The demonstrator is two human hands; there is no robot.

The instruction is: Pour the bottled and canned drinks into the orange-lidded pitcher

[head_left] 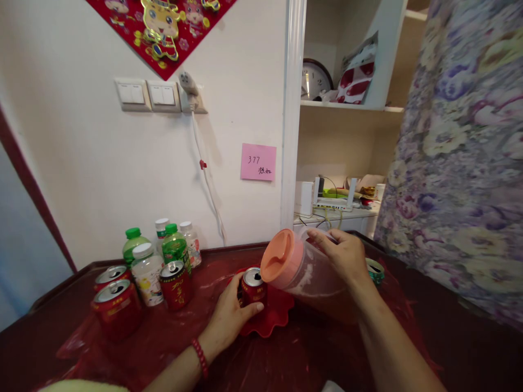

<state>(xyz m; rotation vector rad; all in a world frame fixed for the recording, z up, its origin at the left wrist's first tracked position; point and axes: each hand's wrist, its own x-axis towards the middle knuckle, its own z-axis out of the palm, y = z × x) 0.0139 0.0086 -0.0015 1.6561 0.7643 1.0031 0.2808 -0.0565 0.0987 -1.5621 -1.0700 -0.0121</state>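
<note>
My left hand (231,313) is wrapped round a red drink can (254,291) with an opened top. The can stands upright in a red wavy-edged dish (273,321). My right hand (343,253) grips the handle of a clear plastic pitcher (314,283) with an orange lid. Tilted to the left, the pitcher has its lid (283,257) right at the can's top opening. Brownish liquid shows low in the pitcher. Whether any liquid flows into the can, I cannot tell.
Several red cans (117,307) and plastic bottles (147,275) stand on the left of the dark red table (196,359). A green can (373,270) sits behind my right wrist. A plugged cord (208,188) hangs down the wall. Floral curtain (453,163) borders the right side.
</note>
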